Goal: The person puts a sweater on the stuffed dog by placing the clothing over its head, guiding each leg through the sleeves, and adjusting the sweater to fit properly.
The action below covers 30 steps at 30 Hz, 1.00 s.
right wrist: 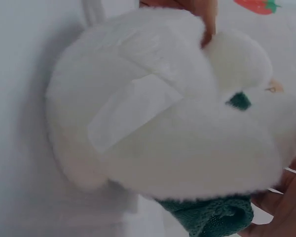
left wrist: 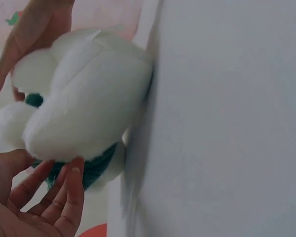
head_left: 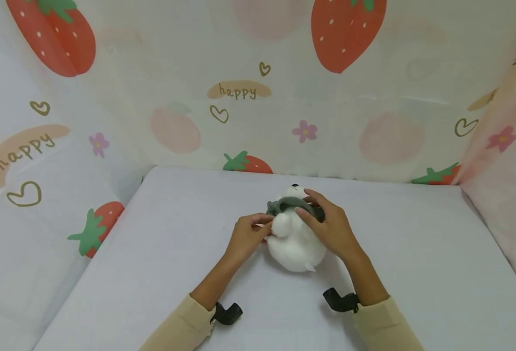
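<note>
A white plush bear (head_left: 296, 248) with a dark nose sits near the table's middle, its back toward the head camera. Round its neck is a green knitted scarf (head_left: 289, 203), one end of which hangs by the body in the right wrist view. My left hand (head_left: 250, 235) holds the bear's left side, thumb and fingertips at the paw and scarf. At the other side my right hand (head_left: 334, 226) grips the neck and scarf, thumb on the near side, fingers by the head. A white fabric tag (right wrist: 135, 111) sticks out of the bear's lower back.
The bear rests on a white-covered table (head_left: 161, 273). Behind the table hangs a cloth backdrop (head_left: 249, 126) printed with strawberries, hearts and flowers, which also runs along both sides. Black wrist mounts (head_left: 342, 300) sit at both sleeve cuffs.
</note>
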Available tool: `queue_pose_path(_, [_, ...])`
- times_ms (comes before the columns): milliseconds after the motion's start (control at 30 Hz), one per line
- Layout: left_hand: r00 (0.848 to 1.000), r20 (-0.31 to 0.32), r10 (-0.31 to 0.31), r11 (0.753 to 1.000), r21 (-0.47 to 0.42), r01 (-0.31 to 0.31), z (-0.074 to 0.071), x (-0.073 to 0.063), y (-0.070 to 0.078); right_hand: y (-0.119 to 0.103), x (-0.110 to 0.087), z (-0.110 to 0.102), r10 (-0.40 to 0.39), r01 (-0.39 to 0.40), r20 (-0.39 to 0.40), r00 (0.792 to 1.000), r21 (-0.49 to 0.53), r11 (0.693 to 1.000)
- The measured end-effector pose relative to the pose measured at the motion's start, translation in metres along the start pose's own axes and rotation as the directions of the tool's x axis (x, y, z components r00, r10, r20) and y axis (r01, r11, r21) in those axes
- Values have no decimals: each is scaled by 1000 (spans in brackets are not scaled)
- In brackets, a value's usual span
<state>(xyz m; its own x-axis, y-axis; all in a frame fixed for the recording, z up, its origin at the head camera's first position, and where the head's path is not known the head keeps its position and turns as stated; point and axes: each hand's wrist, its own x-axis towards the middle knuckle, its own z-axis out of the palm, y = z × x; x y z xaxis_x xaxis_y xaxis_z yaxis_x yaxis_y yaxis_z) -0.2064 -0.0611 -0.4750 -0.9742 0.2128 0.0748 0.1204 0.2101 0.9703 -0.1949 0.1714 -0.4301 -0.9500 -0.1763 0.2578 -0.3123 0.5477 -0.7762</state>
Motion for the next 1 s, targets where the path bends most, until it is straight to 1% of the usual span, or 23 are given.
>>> queue_pose_path(100, [999, -15, 30, 999, 38, -30, 0, 1, 0, 2, 0, 1, 26, -25, 36, 999, -37, 999])
queue_pose_path(200, [999, -22, 39, 997, 70, -38, 0, 3, -1, 3, -2, 0, 51, -48, 54, 997, -50, 998])
queue_pose_path(267, [999, -27, 46, 992, 119, -43, 0, 5, -2, 4, -3, 0, 55, -52, 62, 997, -50, 997])
queue_pose_path(333, [998, -41, 53, 982, 186, -45, -1, 8, -3, 5, -3, 0, 56, -53, 70, 996, -48, 997])
queue_pose_path(467, [995, -73, 66, 956, 290, -42, -1, 16, -4, 5, -2, 1, 43, -40, 81, 996, -36, 999])
queue_pose_path(500, [995, -78, 69, 951, 307, -42, -1, 18, -4, 5, -2, 1, 42, -40, 81, 996, -31, 999])
queue_pose_path(567, [993, -86, 82, 948, 314, -51, 0, 20, -5, 5, -1, 3, 47, -46, 85, 995, -22, 999])
queue_pose_path(633, [988, -95, 119, 946, 313, -84, 1, 22, -4, 4, -1, 4, 61, -60, 83, 995, -16, 998])
queue_pose_path(700, [980, -111, 165, 950, 286, -127, 2, 22, -2, 3, -1, 4, 67, -66, 74, 995, -27, 997])
queue_pose_path(733, [975, -121, 185, 954, 260, -149, 2, 22, -2, 2, -1, 4, 71, -69, 68, 995, -36, 997])
queue_pose_path(800, [970, -136, 203, 967, 186, -176, 1, 22, 0, 2, 0, 4, 71, -67, 58, 996, -59, 996])
queue_pose_path(867, [972, -144, 185, 981, 76, -176, 0, 23, 2, 1, 1, 2, 68, -63, 49, 996, -85, 994])
queue_pose_path(900, [976, -143, 165, 986, 8, -166, -1, 23, 2, 1, 1, 2, 69, -64, 49, 996, -91, 994])
queue_pose_path(933, [980, -139, 141, 987, -57, -150, -1, 24, 2, 1, 2, 1, 74, -69, 50, 996, -94, 993])
queue_pose_path(1000, [987, -125, 97, 979, -166, -117, -3, 24, 3, 1, 2, 0, 80, -74, 58, 995, -98, 992])
